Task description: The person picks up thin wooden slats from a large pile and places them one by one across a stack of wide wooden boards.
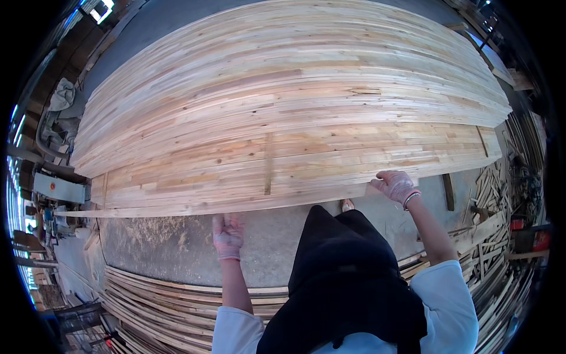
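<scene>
A long, pale wooden strip (159,210) runs along the near edge of a broad stack of boards (283,76), its left end reaching past the stack. My left hand (228,237), in a pinkish-white work glove, is under the strip's near edge; its fingertips are partly hidden by the wood. Toward the strip's right end, my right hand (396,186), gloved alike, has its fingers bent over the wood. Three narrow cross sticks, one of them a middle stick (268,164), lie across the lower, nearer layer of boards.
Behind me, many loose strips (177,304) lie on the floor. Scrap wood (492,194) is heaped at the right, near a dark bar (449,192). Sawdust (147,239) covers concrete below the stack. A pale machine box (59,187) stands at the left.
</scene>
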Tool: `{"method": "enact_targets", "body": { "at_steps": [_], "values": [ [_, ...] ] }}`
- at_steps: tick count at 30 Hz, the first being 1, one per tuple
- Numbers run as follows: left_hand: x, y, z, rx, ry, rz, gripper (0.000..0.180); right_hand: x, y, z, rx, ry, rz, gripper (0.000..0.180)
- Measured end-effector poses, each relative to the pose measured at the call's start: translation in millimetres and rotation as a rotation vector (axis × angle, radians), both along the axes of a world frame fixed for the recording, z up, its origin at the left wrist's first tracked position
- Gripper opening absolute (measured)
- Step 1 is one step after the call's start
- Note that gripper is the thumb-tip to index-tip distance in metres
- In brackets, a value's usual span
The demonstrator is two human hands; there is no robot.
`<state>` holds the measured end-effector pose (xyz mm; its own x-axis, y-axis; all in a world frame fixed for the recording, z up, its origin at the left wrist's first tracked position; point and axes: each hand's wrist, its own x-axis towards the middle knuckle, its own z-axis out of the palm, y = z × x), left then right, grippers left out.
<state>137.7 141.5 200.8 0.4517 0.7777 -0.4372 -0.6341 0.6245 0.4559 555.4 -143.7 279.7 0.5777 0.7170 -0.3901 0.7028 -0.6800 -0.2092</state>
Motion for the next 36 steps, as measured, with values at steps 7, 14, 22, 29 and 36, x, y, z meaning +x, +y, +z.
{"method": "enact_targets", "body": {
  "at_steps": [7, 14, 22, 29, 36],
  "values": [
    [60.1, -70.9, -53.3, -0.193, 0.116, -0.437, 0.044, -66.0, 67.2, -25.8, 0.081, 0.221, 0.154, 0.05],
    [117.1, -89.6, -51.2, -0.142, 0.102, -0.618, 0.042, -76.0, 154.4, -36.2, 0.284, 0.328, 0.424, 0.053],
    [49.6, -7.5, -23.5, -0.224, 0.347, 0.147, 0.044, 87.9, 176.2, -71.7, 0.047, 0.108, 0.246, 0.06],
    [97.4, 0.6, -49.7, -0.549, 0.414, 0.557, 0.044, 240.8, 205.5, -49.0, -0.095, -0.249, -0.013, 0.059],
    [229.2, -17.2, -24.8, -0.599, 0.154, 0.127, 0.055, 273.1, 222.5, -92.2, -0.033, -0.463, -0.022, 0.058]
  ]
}}
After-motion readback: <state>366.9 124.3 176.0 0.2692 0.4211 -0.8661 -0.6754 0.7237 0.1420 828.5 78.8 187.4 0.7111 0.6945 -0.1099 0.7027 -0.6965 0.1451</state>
